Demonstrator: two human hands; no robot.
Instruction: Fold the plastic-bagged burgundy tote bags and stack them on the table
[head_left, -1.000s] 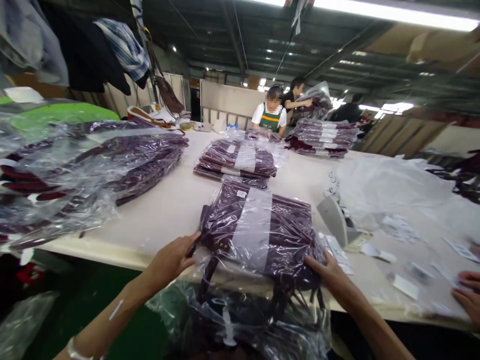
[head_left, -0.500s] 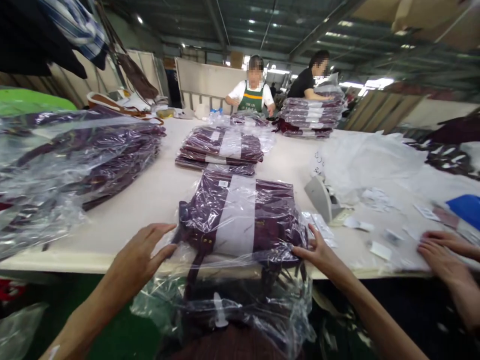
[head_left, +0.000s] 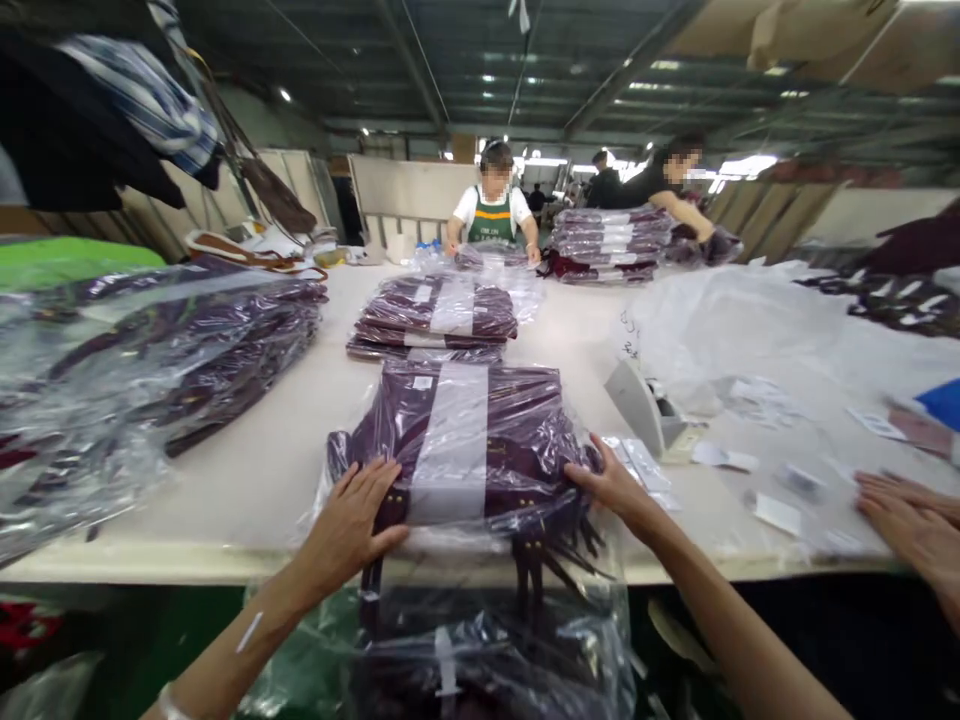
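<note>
A dark maroon handbag (head_left: pixel 525 420) in a clear plastic bag lies near the table's front edge. A wide white paper band (head_left: pixel 454 430) wraps its middle, and straps with small gold studs trail toward me. The loose end of the plastic (head_left: pixel 495 620) hangs over the edge. My left hand (head_left: pixel 356 520) rests on the handbag's lower left corner, fingers stretched out. At the right side, my right hand (head_left: pixel 607 485) touches the plastic with thumb and fingers apart.
Behind lies a stack of wrapped maroon bags (head_left: pixel 439 310); more wrapped bags (head_left: pixel 247 340) lie left. A tape dispenser (head_left: pixel 645 405) and paper tags (head_left: pixel 776 512) are at right. Another person's hands (head_left: pixel 911 520) rest at the right edge. Two co-workers stand across the table.
My left hand has moved right, from beside the package onto its lower left corner. My right hand stays at the right side. The handbag lies flatter, with its straps spread lower right.
</note>
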